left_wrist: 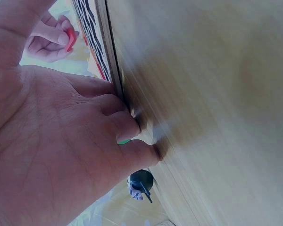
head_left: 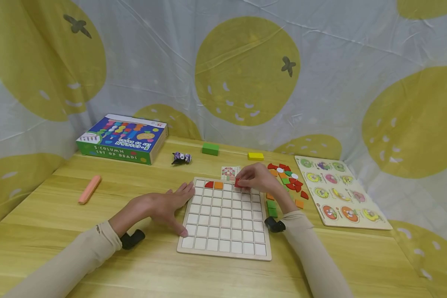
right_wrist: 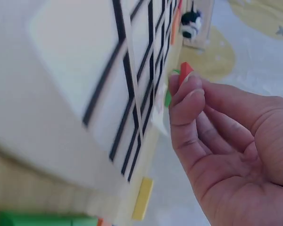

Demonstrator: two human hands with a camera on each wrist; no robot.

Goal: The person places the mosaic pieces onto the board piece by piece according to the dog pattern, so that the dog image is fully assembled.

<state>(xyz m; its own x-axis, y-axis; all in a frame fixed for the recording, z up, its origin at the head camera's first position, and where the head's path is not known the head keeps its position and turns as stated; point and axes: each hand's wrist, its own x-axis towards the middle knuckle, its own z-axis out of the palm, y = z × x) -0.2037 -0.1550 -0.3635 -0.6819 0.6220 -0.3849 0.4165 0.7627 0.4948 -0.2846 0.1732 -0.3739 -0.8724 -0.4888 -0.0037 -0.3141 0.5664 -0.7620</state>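
A wooden grid board (head_left: 223, 247) with square cells lies on the table. In its top row sit a red quarter-round tile (head_left: 209, 184) and an orange square tile (head_left: 218, 185). My left hand (head_left: 164, 209) rests at the board's left edge, fingers straight and thumb on the rim. Above the top row, right of those two tiles, my right hand (head_left: 258, 179) pinches a small red tile (right_wrist: 185, 73) between thumb and fingers. Behind the board is a small pattern card (head_left: 229, 172), partly hidden by the right hand.
Loose red, green, orange and white tiles (head_left: 292, 186) lie right of the board, beside a fruit puzzle board (head_left: 357, 221). Farther back are a bead-set box (head_left: 121, 138), a purple-and-black figure (head_left: 181, 157), a green block (head_left: 210, 149) and a yellow block (head_left: 255, 156). An orange stick (head_left: 90, 189) lies left.
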